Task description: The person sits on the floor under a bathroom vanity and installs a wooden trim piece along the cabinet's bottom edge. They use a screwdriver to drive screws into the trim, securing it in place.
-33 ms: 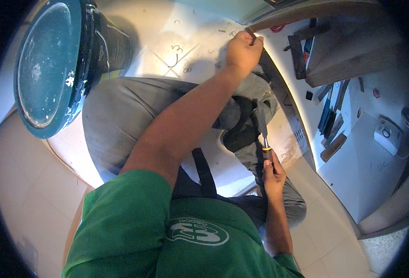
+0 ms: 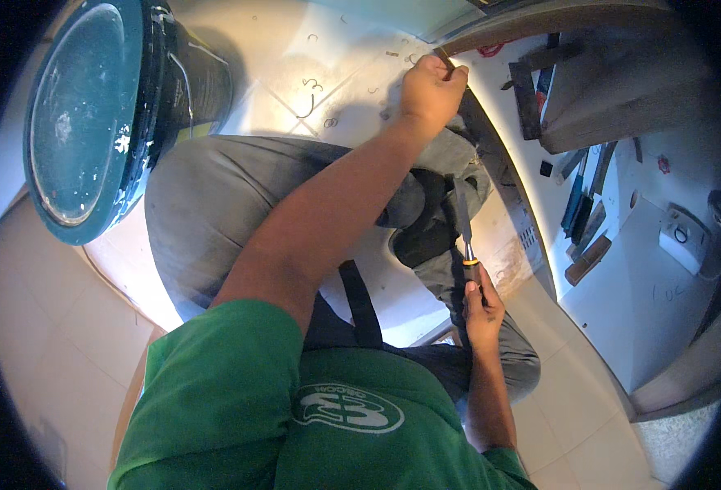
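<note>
In my right hand (image 2: 484, 312), closed around its dark handle, is a chisel (image 2: 468, 243) with a yellow band. Its flat metal blade points away from me, over my grey trouser leg. My left hand (image 2: 431, 94) reaches far forward, its fingers and thumb closed in a pinch at the dark edge (image 2: 498, 147) of a white board (image 2: 622, 302). The fingertips partly cover that edge. The chisel blade is apart from my left hand. Several thin curled shavings (image 2: 307, 106) lie on the pale floor left of my left hand.
A dark bucket with a green, paint-spotted lid (image 2: 83, 114) stands at the left. On the white board lie several hand tools (image 2: 577, 200), a wood block (image 2: 587, 260) and a white device with a cord (image 2: 685, 238). A dark wooden piece (image 2: 622, 106) juts in at upper right.
My left hand has shifted very slightly to the right along the dark edge. My right hand and the chisel stay where they were.
</note>
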### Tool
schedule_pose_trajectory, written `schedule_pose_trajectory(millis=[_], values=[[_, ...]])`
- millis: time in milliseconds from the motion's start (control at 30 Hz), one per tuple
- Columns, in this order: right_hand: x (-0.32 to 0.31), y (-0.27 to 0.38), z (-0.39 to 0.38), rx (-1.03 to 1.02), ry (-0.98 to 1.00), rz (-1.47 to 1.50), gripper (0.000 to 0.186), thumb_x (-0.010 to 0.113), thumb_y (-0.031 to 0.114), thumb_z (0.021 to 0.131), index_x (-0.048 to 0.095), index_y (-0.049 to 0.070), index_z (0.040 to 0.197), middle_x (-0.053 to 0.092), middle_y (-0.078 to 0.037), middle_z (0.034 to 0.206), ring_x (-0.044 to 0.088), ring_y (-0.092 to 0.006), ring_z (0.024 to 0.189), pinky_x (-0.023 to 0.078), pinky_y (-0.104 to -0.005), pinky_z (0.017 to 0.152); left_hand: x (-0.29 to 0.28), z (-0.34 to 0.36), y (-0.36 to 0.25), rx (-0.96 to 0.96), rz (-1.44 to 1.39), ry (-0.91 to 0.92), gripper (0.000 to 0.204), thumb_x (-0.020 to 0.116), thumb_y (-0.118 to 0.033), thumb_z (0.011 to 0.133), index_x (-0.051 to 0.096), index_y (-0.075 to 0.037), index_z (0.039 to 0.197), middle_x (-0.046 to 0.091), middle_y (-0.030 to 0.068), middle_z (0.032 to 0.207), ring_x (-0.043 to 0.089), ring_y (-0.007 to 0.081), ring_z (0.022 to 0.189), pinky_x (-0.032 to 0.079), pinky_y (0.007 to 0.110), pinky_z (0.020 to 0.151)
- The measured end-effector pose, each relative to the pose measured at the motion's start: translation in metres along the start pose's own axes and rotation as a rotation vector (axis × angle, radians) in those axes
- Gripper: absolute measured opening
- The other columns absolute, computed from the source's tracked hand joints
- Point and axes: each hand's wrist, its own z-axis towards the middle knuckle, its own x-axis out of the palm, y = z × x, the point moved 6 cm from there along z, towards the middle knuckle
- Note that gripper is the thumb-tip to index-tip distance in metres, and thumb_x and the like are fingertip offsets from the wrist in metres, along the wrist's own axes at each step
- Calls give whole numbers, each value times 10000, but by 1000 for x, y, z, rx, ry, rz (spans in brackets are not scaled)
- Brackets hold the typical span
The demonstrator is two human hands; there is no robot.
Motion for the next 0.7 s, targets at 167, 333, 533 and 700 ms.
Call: schedule_pose_trajectory(millis=[167, 333, 533, 700], values=[[6, 17, 6, -31, 0, -8, 467, 653, 120, 1011, 553, -81, 1421, 649, -167, 1366, 591, -209, 1251, 402, -338, 1117, 5, 7, 0, -173, -127, 116, 362, 664, -353, 986, 663, 10, 988, 729, 93, 786, 647, 128, 679, 496, 302, 637], [6, 11, 6, 45, 20, -3, 466, 647, 118, 1012, 552, -82, 1422, 647, -167, 1367, 588, -212, 1254, 400, -340, 1117, 9, 8, 3, -201, -187, 133, 365, 624, -359, 1007, 673, 2, 1021, 720, 103, 788, 646, 161, 680, 496, 328, 657], [4, -2, 11, -106, 15, -64, 480, 653, 129, 1023, 539, -33, 1460, 624, 24, 1008, 490, -18, 771, 406, -176, 668, 12, 13, 6, -118, -103, 56, 265, 634, -234, 988, 685, 1, 1099, 730, 153, 864, 701, 272, 793, 533, 393, 752], [6, 8, 10, -81, 16, -89, 473, 646, 121, 1025, 539, -46, 1454, 637, -10, 1128, 536, -45, 887, 453, -185, 783, 7, 10, -3, -152, -104, 99, 254, 639, -215, 980, 697, 3, 1096, 733, 136, 880, 689, 264, 793, 532, 392, 771]])
